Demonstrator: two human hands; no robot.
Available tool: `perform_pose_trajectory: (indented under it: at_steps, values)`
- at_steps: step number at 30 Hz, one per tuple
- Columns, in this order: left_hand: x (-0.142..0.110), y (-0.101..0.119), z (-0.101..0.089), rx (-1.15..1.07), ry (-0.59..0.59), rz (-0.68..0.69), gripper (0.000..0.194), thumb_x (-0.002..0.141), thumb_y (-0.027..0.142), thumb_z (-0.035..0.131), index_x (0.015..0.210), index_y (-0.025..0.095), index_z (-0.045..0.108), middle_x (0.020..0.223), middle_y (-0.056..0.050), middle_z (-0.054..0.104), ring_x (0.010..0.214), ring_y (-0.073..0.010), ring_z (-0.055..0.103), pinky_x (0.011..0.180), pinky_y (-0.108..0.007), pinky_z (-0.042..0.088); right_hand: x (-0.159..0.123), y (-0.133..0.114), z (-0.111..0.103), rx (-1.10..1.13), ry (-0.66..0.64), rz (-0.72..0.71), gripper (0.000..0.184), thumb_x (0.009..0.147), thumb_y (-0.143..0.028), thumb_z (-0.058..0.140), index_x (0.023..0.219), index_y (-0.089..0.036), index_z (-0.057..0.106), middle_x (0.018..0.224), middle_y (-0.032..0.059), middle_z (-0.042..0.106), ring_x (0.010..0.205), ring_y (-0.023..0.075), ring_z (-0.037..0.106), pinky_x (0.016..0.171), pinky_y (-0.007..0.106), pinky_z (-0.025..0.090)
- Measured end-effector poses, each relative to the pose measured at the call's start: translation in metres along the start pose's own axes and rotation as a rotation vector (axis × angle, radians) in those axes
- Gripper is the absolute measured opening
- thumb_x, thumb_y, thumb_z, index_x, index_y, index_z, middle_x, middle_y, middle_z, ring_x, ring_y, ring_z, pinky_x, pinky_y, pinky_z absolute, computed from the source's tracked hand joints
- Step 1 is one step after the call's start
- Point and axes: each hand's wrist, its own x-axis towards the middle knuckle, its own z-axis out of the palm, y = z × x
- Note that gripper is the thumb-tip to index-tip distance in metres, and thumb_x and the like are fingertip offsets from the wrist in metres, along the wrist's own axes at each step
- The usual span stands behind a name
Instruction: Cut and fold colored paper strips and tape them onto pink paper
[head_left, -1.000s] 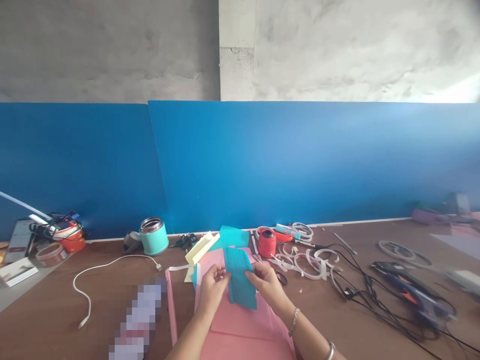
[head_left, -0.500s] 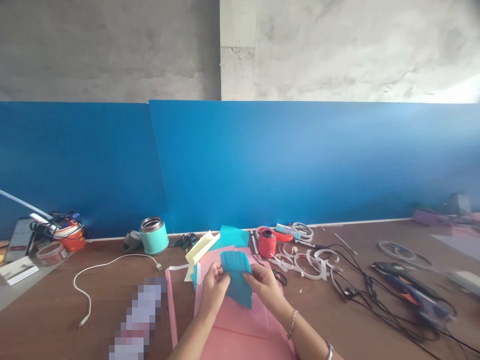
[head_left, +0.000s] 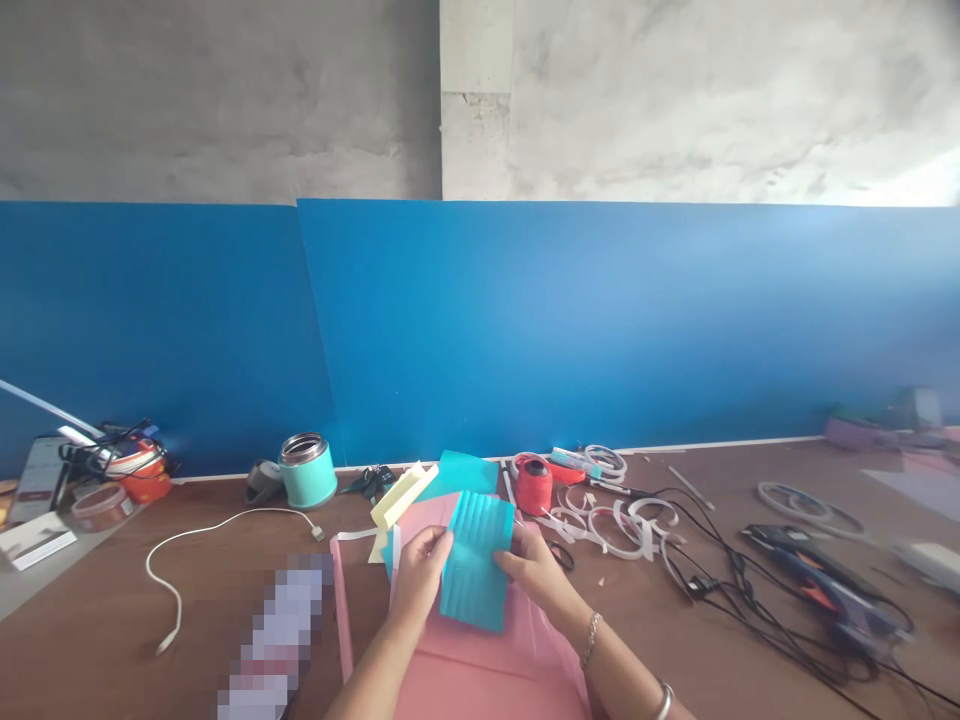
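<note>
A creased turquoise sheet of paper (head_left: 477,565) is held up between my two hands, its parallel fold lines running lengthwise. My left hand (head_left: 421,572) pinches its left edge between thumb and fingers. On the opposite edge, my right hand (head_left: 531,566) grips the sheet with the thumb in front, and its fingers are partly hidden behind. Beneath the hands lie pink sheets (head_left: 480,680). Behind them are a folded cream-coloured paper (head_left: 405,495) and another turquoise sheet (head_left: 465,474) lying on the table.
A red thread spool (head_left: 534,490) stands behind my right hand, beside white strip coils (head_left: 622,525). Black cables and a glue gun-like tool (head_left: 832,590) lie right. At left are a turquoise flask (head_left: 307,472), a white cable (head_left: 180,535) and a blue partition (head_left: 525,330) behind.
The turquoise paper has opened out wider and turned its pleated face toward me. My hands have moved slightly apart, still holding its edges.
</note>
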Motion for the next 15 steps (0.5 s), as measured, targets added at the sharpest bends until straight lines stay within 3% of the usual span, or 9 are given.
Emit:
perform_pose_trajectory:
  at_steps: [4, 6, 8, 11, 13, 15]
  values:
    - [-0.001, 0.002, -0.001, 0.085, -0.122, 0.018, 0.025, 0.072, 0.04, 0.06, 0.063, 0.017, 0.063, 0.055, 0.001, 0.055, 0.053, -0.0126, 0.047, 0.052, -0.022, 0.035, -0.002, 0.001, -0.006, -0.25, 0.175, -0.173, 0.064, 0.064, -0.014, 0.052, 0.127, -0.022, 0.041, 0.108, 0.006, 0.057, 0.098, 0.0215, 0.052, 0.081, 0.033, 0.044]
    - [-0.002, 0.004, 0.0, 0.16, -0.181, 0.033, 0.02, 0.071, 0.034, 0.06, 0.067, 0.016, 0.068, 0.062, -0.003, 0.062, 0.06, -0.0158, 0.053, 0.056, -0.024, 0.039, -0.004, -0.004, -0.009, -0.382, 0.202, -0.29, 0.071, 0.067, -0.014, 0.052, 0.135, -0.025, 0.034, 0.122, 0.0075, 0.051, 0.112, 0.0236, 0.046, 0.092, 0.038, 0.039]
    - [-0.004, 0.005, 0.001, 0.222, -0.239, 0.059, 0.017, 0.07, 0.029, 0.059, 0.071, 0.017, 0.072, 0.071, -0.006, 0.067, 0.068, -0.0194, 0.058, 0.063, -0.027, 0.042, -0.006, -0.01, -0.012, -0.509, 0.182, -0.378, 0.059, 0.071, -0.017, 0.053, 0.129, -0.027, 0.045, 0.118, 0.0072, 0.055, 0.11, 0.0251, 0.047, 0.095, 0.042, 0.036]
    - [-0.006, 0.007, 0.0, 0.224, -0.31, 0.047, 0.019, 0.069, 0.026, 0.059, 0.077, 0.018, 0.075, 0.079, -0.007, 0.071, 0.078, -0.0224, 0.06, 0.07, -0.029, 0.045, -0.004, -0.017, -0.016, -0.608, 0.136, -0.367, 0.02, 0.076, -0.024, 0.055, 0.092, -0.024, 0.068, 0.089, 0.0059, 0.066, 0.092, 0.0243, 0.055, 0.089, 0.041, 0.038]
    - [-0.005, 0.007, -0.004, 0.178, -0.325, -0.026, 0.024, 0.068, 0.027, 0.062, 0.086, 0.017, 0.074, 0.082, -0.008, 0.071, 0.079, -0.0223, 0.061, 0.07, -0.03, 0.045, -0.001, -0.015, -0.019, -0.554, 0.116, -0.279, 0.015, 0.076, -0.025, 0.054, 0.074, -0.021, 0.069, 0.076, 0.005, 0.066, 0.08, 0.0215, 0.057, 0.081, 0.036, 0.041]
    - [-0.002, 0.007, -0.009, 0.11, -0.284, -0.093, 0.031, 0.065, 0.029, 0.065, 0.092, 0.016, 0.072, 0.085, -0.007, 0.071, 0.078, -0.0207, 0.061, 0.069, -0.028, 0.045, 0.004, -0.008, -0.023, -0.416, 0.105, -0.151, 0.018, 0.075, -0.029, 0.054, 0.071, -0.018, 0.068, 0.069, 0.0038, 0.064, 0.068, 0.0179, 0.056, 0.068, 0.03, 0.043]
